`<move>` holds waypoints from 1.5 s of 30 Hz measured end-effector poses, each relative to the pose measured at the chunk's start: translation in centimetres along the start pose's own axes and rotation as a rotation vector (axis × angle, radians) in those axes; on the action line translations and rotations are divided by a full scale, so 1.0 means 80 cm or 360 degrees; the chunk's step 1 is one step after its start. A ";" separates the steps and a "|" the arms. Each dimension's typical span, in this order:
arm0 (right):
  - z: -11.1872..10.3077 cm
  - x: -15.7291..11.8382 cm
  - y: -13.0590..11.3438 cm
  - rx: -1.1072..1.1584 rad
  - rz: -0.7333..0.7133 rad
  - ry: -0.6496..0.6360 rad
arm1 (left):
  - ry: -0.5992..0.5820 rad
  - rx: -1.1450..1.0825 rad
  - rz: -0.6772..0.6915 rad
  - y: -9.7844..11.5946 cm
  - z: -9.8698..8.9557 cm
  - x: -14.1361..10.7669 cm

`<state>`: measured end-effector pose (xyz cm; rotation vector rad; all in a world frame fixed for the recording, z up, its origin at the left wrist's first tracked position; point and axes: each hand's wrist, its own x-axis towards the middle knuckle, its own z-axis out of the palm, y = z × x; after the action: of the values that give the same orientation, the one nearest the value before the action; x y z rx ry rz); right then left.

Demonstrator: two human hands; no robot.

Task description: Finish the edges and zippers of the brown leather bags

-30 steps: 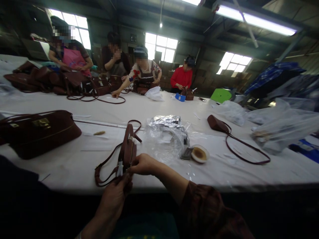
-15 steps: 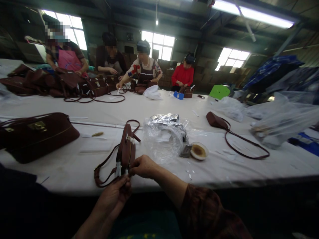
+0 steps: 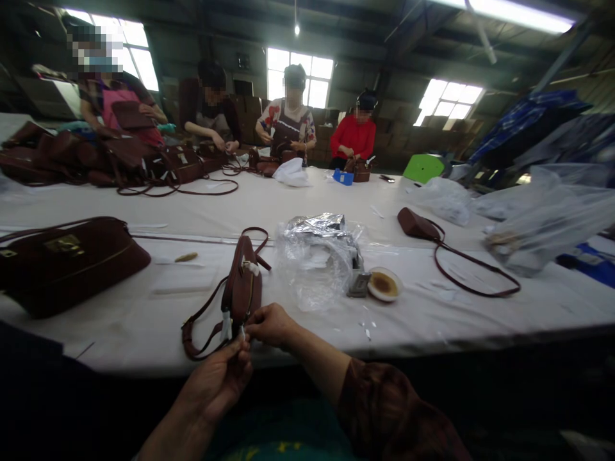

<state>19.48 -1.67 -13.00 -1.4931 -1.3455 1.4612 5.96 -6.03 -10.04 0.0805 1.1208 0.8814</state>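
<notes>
A small brown handbag (image 3: 246,291) stands on the table before me, its zipper facing up and its strap looped to the left. White wrapping (image 3: 225,325) covers part of the strap near the bag's close end. My left hand (image 3: 216,381) is closed at that end, thumb and fingers pinching a small white strip (image 3: 243,333). Against the same end of the zipper, my right hand (image 3: 271,325) is closed in a pinch; what lies between its fingertips is hidden. Another white wrapping (image 3: 250,266) sits at the zipper's far end.
A larger brown handbag (image 3: 77,262) lies left. Crumpled clear plastic (image 3: 312,269), a grey metal block (image 3: 359,284) and a dish of brown matter (image 3: 384,283) stand right of my bag. Another brown bag (image 3: 417,224) lies farther right. Several co-workers handle bags across the table.
My hands stay at the bag's near end with only slight finger movement. Across the table, a co-worker in a flowered top has drawn an arm back, and one in a pink apron has lifted a brown piece.
</notes>
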 end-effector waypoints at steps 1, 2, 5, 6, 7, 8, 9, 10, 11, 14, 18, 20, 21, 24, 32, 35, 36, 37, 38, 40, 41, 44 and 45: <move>0.000 0.000 -0.001 -0.0024 0.0038 0.0015 | 0.0014 0.0033 0.0026 0.000 0.000 0.000; 0.000 0.000 -0.001 -0.0050 0.0066 0.0047 | 0.0029 0.0071 0.0060 -0.001 0.000 -0.001; 0.000 -0.005 -0.001 -0.0085 0.0078 0.0126 | 0.0063 0.0202 0.0204 -0.004 0.000 -0.002; -0.001 -0.009 -0.001 -0.0061 0.0062 0.0121 | 0.0063 0.0235 0.0251 -0.006 -0.001 -0.001; -0.003 -0.013 -0.001 -0.0009 0.0046 0.0101 | 0.0056 0.0256 0.0287 -0.007 -0.002 -0.001; -0.004 -0.018 -0.001 0.0064 0.0034 0.0078 | 0.0045 0.0265 0.0310 -0.009 -0.002 0.000; -0.006 -0.022 -0.002 0.0150 0.0031 0.0054 | 0.0031 0.0260 0.0325 -0.010 -0.003 0.002; -0.007 -0.026 -0.003 0.0238 0.0033 0.0031 | 0.0013 0.0248 0.0338 -0.012 -0.003 0.003; -0.007 -0.029 -0.004 0.0315 0.0044 0.0006 | -0.0006 0.0232 0.0352 -0.013 -0.003 0.004; -0.007 -0.032 -0.008 0.0381 0.0103 -0.0024 | -0.0036 0.0179 0.0378 -0.015 -0.001 0.005; -0.008 -0.033 -0.008 0.0317 0.0118 0.0209 | 0.0023 0.0161 0.0347 -0.014 0.001 0.000; -0.009 -0.036 -0.008 0.0279 0.0056 0.0305 | 0.0040 0.0169 0.0347 -0.013 0.000 -0.001; -0.009 -0.038 -0.008 0.0265 0.0028 0.0307 | 0.0044 0.0170 0.0355 -0.014 0.000 0.000; -0.005 -0.045 -0.011 0.0305 0.0000 0.0217 | -0.0003 0.0178 0.0382 -0.017 -0.002 0.004; 0.011 -0.042 -0.019 0.0342 0.0090 0.0209 | -0.0060 0.0404 0.0379 -0.014 -0.002 -0.003; 0.013 -0.038 -0.013 0.0137 -0.0031 0.0267 | -0.0078 0.0593 0.0357 -0.009 -0.008 -0.007; 0.014 -0.037 -0.011 0.0060 -0.0080 0.0281 | -0.0064 0.0598 0.0381 -0.008 -0.010 -0.007; 0.015 -0.036 -0.009 -0.0007 -0.0122 0.0291 | -0.0037 0.0565 0.0421 -0.008 -0.013 -0.007; 0.016 -0.035 -0.007 -0.0058 -0.0156 0.0296 | -0.0002 0.0503 0.0466 -0.008 -0.015 -0.006; 0.016 -0.035 -0.006 -0.0102 -0.0189 0.0301 | 0.0065 0.0367 0.0532 -0.008 -0.017 -0.003; 0.017 -0.035 -0.005 -0.0094 -0.0181 0.0303 | 0.0093 0.0311 0.0554 -0.009 -0.017 0.000; 0.019 -0.034 -0.004 -0.0032 -0.0165 0.0305 | 0.0072 0.0172 0.0571 -0.011 -0.014 0.006; 0.020 -0.034 -0.004 -0.0007 -0.0163 0.0302 | 0.0048 0.0125 0.0571 -0.011 -0.013 0.008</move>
<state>18.30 -4.47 -12.16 -1.5019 -1.2910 1.2211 5.76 -6.59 -11.42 0.3425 1.1892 1.1594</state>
